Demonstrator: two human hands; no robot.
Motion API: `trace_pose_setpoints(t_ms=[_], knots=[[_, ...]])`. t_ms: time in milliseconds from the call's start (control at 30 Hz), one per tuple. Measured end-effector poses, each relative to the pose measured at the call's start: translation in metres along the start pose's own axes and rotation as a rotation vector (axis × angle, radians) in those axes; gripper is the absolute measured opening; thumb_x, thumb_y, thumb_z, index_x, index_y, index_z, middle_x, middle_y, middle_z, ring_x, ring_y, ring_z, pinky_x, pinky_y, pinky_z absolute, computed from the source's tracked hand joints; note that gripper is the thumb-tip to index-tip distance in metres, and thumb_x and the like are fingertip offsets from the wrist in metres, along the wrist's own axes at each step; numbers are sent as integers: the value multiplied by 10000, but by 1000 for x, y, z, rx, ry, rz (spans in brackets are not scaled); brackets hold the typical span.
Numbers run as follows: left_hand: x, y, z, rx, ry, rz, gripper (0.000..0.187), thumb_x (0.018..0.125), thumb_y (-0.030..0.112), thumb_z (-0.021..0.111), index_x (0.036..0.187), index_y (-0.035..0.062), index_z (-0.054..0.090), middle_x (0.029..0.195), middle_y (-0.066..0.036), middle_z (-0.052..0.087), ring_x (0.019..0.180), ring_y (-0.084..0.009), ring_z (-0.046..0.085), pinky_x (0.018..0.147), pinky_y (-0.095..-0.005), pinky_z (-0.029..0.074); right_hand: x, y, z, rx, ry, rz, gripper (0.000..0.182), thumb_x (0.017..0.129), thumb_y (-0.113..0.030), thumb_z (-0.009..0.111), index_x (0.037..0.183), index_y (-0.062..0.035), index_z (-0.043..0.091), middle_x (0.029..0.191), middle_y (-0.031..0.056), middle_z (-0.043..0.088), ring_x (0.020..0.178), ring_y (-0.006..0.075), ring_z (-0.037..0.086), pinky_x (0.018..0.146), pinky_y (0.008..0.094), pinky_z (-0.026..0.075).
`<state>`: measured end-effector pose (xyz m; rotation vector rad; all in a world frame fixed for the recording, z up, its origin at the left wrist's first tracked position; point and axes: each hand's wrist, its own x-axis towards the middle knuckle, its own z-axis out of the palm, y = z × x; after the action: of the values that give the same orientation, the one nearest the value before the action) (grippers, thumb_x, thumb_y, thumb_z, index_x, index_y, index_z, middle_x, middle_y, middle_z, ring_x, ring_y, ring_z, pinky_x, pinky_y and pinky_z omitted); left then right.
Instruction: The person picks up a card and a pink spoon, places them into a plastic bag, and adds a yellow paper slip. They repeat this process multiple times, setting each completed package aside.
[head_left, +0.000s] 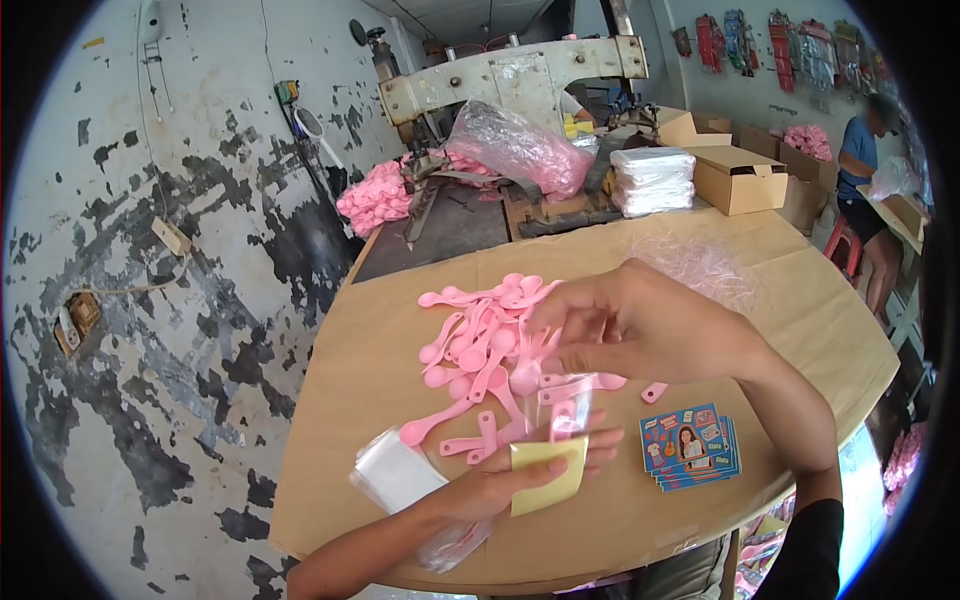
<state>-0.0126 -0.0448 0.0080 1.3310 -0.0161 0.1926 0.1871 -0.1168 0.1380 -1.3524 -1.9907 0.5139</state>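
My left hand is closed on a yellow card, thumb pressed across its face. A clear plastic bag stands up from the card, with a pink piece showing through it. Just above the bag hovers my right hand, its fingers curved and apart from the thumb, with nothing clearly held. Behind and below it, a heap of pink plastic spoons spreads over the brown-covered table. A stack of flat clear bags lies by my left forearm. Printed blue cards sit stacked at the right.
Shredded clear strips lie at the table's far right. Beyond it are a large plastic bag, stacked white packets, a cardboard box and a metal machine. Another person sits at far right.
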Motion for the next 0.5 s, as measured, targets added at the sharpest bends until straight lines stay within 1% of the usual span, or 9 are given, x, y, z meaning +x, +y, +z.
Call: trace_pose_setpoints(t_ms=[33,133,167,233,267,333,400,433,500], knots=[[-1,4,2,40,-22,-75,701,979,337,529,1492,-5,194,1504,-191,338,1347,-316,417,1096,-428,355,2,0,-1,38,-37,39,205,886,-215,655,1024,-71,701,840,144,693,756,240,656,698,380,506],[-4,4,-5,328,130,21,533,1017,227,453,1467,-2,284,1489,-116,380,1358,-215,383,1129,-410,289,2,-4,-4,-121,-144,161,167,889,-179,642,992,-67,710,843,144,697,755,244,658,699,382,503],[2,4,-3,379,170,301,463,1031,230,431,1426,-1,364,1429,-126,445,1246,-201,504,1043,-373,399,1,-3,-3,-133,-137,160,162,880,-172,645,984,-65,709,842,143,692,757,254,657,700,386,503],[-2,7,-9,263,283,180,434,1041,222,412,1411,-3,380,1391,-139,478,1157,-194,572,951,-324,458,1,-3,5,-161,-124,146,153,862,-157,652,968,-62,707,840,142,682,762,274,654,702,395,502],[-6,10,-12,209,341,119,421,1046,218,403,1404,-3,387,1373,-146,495,1113,-190,607,905,-300,488,2,6,11,-293,22,9,147,844,-149,657,953,-64,706,837,131,672,770,275,649,707,394,504],[-6,18,0,304,471,56,400,1053,196,354,1384,-28,384,1328,-181,530,1072,-219,634,848,-311,532,6,29,25,-543,329,-260,138,809,-134,666,924,-68,702,830,109,653,787,278,639,716,392,509],[-6,21,7,346,540,42,399,1056,183,333,1387,-38,364,1311,-190,543,1046,-229,650,829,-320,554,11,26,24,-606,443,-399,137,774,-126,671,898,-72,692,832,85,634,816,264,628,718,389,516],[-6,21,9,339,545,60,407,1056,181,337,1399,-36,346,1316,-183,537,1039,-224,651,839,-324,553,12,25,24,-640,496,-464,137,756,-122,673,884,-75,687,833,73,624,830,258,622,718,387,519],[-5,16,9,343,541,128,425,1054,178,345,1424,-28,312,1324,-165,527,1022,-215,655,854,-327,550,8,26,29,-638,317,-467,131,750,-127,671,875,-87,683,843,54,623,854,238,615,721,377,524]])
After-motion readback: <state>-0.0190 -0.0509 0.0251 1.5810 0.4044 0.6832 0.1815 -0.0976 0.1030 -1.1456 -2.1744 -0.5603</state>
